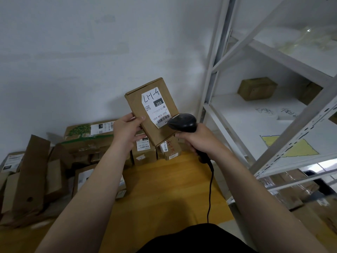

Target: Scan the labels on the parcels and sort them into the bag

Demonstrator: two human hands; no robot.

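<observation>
The left hand is raised in front of the chest, thumb across the face of a cardboard parcel and fingers curled behind it, holding it tilted in the air. The right hand is wrapped round the handle of a black scanner, whose head sits just beside the barcode end of the parcel's white label. Below, more boxes crowd the yellow bench against a white wall. A white shelf rack stands to the right.
</observation>
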